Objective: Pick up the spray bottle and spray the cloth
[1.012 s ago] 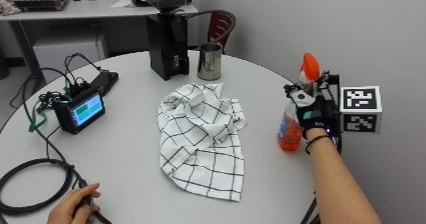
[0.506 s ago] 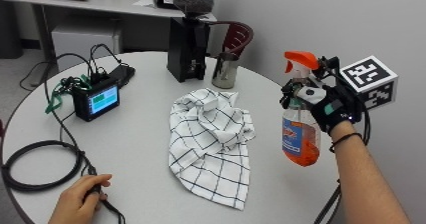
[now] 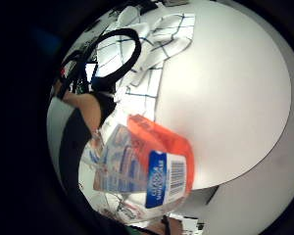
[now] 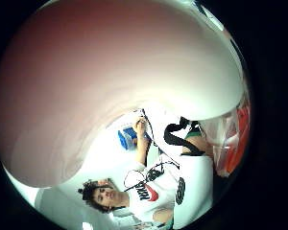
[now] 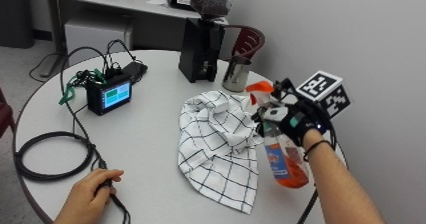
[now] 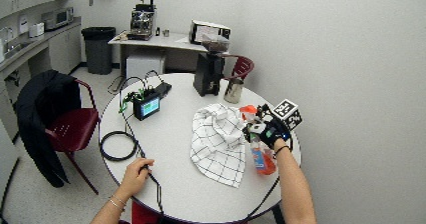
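My gloved right hand (image 5: 296, 121) grips the neck of the spray bottle (image 5: 283, 156), a clear bottle of orange liquid with an orange nozzle (image 5: 258, 88), and holds it lifted above the table. The nozzle points left over the white checked cloth (image 5: 216, 141), which lies crumpled on the round table (image 5: 146, 139). In the wide outside view the right hand (image 6: 269, 131) holds the spray bottle (image 6: 259, 156) just right of the cloth (image 6: 216, 141). The little finger side palm view shows the spray bottle's label (image 3: 142, 171) close, with the cloth (image 3: 152, 54) on the table beyond.
Behind the cloth stand a black coffee grinder (image 5: 203, 39) and a steel cup (image 5: 236, 75). A small black device with a blue screen (image 5: 110, 95) and a coiled black cable (image 5: 50, 154) lie at the left. The person's bare left hand (image 5: 90, 194) rests by the cable.
The outside camera has shifted. My right hand has lifted the bottle off the table and brought it closer to the cloth, with the nozzle now over the cloth's edge.
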The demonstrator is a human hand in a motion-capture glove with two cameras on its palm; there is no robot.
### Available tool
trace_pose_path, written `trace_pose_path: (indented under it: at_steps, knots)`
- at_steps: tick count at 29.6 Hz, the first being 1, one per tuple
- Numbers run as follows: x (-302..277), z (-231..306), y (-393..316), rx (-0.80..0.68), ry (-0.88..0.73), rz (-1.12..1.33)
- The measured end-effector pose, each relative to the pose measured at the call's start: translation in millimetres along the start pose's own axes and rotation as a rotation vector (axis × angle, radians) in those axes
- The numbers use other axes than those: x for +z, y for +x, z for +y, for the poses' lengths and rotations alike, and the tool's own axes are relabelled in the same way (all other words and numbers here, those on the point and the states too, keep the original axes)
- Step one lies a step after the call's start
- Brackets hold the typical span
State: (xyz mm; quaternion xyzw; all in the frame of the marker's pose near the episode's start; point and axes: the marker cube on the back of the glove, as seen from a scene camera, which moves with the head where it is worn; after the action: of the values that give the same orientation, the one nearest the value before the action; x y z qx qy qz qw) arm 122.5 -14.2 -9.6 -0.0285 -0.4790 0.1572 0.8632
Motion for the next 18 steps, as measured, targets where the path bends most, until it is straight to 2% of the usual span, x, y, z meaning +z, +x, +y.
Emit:
trace_pose_path:
  at_steps: [4, 7, 13, 18]
  knots:
    - [-27.9, 10.7, -52.8, -0.056, 0.036, 0.031]
    - [-27.9, 14.3, -78.6, -0.072, 0.043, 0.076]
    - [14.5, -0.3, -47.0, 0.013, -0.070, 0.158]
    - [-11.8, 6.4, -76.2, -0.024, -0.031, 0.160]
